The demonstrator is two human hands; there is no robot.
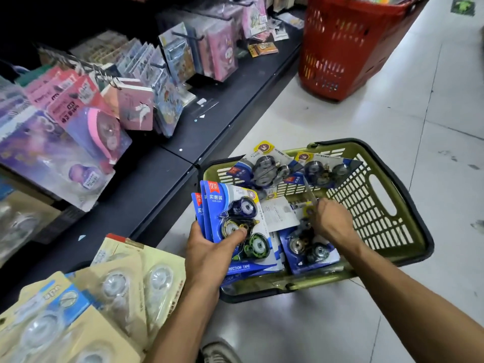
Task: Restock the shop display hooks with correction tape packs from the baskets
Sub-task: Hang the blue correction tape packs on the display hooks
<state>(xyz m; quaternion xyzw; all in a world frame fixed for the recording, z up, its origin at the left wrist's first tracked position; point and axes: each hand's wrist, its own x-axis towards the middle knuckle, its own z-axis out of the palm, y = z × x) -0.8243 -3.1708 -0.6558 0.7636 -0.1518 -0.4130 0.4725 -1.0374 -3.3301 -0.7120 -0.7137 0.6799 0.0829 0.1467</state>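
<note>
The person's left hand holds a fanned stack of blue correction tape packs above the near corner of the green basket, thumb pressed on the front pack. The right hand reaches into the basket, its grip closed around one of the loose packs lying there. A red basket stands farther along the floor, beside the display hooks.
</note>
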